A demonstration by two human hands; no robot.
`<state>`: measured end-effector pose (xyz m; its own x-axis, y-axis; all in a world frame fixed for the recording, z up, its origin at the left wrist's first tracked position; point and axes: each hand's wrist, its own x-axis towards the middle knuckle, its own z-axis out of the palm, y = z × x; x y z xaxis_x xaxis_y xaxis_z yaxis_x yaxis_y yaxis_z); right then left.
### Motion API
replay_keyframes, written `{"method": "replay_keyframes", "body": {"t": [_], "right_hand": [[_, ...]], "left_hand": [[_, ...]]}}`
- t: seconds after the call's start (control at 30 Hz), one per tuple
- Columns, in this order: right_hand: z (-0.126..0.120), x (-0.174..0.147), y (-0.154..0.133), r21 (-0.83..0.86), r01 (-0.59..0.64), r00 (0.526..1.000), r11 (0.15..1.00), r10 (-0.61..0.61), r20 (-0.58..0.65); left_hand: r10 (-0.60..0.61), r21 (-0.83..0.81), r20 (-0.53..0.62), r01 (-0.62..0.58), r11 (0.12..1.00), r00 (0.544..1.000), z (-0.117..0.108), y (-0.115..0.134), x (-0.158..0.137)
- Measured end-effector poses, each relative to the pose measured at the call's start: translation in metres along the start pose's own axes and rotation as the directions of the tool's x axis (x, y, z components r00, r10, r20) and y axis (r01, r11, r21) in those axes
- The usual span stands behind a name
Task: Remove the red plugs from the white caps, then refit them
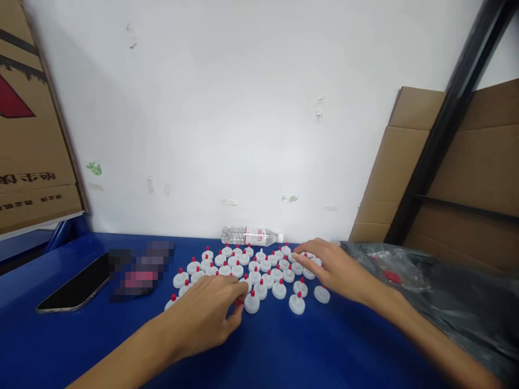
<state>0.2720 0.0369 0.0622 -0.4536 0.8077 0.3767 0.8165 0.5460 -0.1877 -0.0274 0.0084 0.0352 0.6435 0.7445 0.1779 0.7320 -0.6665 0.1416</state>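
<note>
Many white round caps with small red tips stand in a spread group on the blue table. My left hand is at the front of the group, its thumb and fingers pinched on a small red tip, mostly hidden by the fingers. Just right of those fingertips stands a white cap. My right hand reaches over the back right of the group, fingers apart, fingertips close to several white caps; whether they touch is unclear. One white cap near the back shows no red tip.
Behind the caps a clear plastic bottle lies against the white wall. To the left are a phone and a blurred item. On the right, a clear bag with red pieces rests on dark plastic sheeting. Cardboard leans behind.
</note>
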Motion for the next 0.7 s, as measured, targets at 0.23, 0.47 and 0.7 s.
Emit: {"method": "replay_keyframes", "body": {"t": [0.23, 0.47, 0.7], "right_hand": [[0.035, 0.059, -0.024, -0.050, 0.233, 0.950, 0.971, -0.217, 0.223], [0.059, 0.073, -0.026, -0.100, 0.261, 0.940, 0.960, -0.229, 0.252], [0.034, 0.055, -0.034, -0.032, 0.245, 0.963, 0.969, -0.247, -0.111]], "left_hand": [[0.044, -0.024, -0.128, -0.047, 0.999, 0.991, 0.001, -0.001, 0.000], [0.074, -0.026, -0.251, -0.083, 0.996, 0.965, 0.007, -0.006, 0.000], [-0.003, -0.158, -0.355, -0.057, 0.986, 0.935, 0.004, -0.009, 0.003]]}}
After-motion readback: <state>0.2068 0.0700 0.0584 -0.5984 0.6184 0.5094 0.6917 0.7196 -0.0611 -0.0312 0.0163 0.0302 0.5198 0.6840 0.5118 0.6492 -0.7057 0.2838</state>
